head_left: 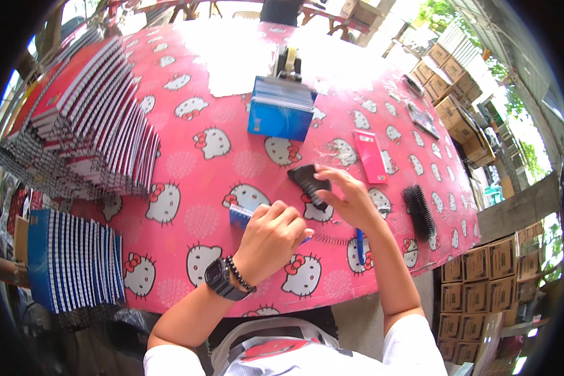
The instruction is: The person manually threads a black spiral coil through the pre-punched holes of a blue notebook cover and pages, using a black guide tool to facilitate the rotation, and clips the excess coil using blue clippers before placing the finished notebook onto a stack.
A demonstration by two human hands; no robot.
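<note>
My left hand (272,235), with a black watch and beaded bracelet at its wrist, is closed over a small blue notebook (239,216). Most of that notebook is hidden under the fingers. A thin spiral coil (332,239) lies on the table just right of this hand. The thumb and forefinger of my right hand (351,197) rest on either side of a black, ribbed hand-sized object (308,183), whose exact kind I cannot make out. By my right forearm lies a blue pen (360,246).
Stacked red spiral notebooks (88,119) and blue ones (75,260) fill the left side. Ahead, more blue notebooks (281,119) stand before a tape dispenser (288,62). A pink flat case (371,156) and a black brush (418,213) lie to the right. Cardboard boxes (476,294) stand beyond the table.
</note>
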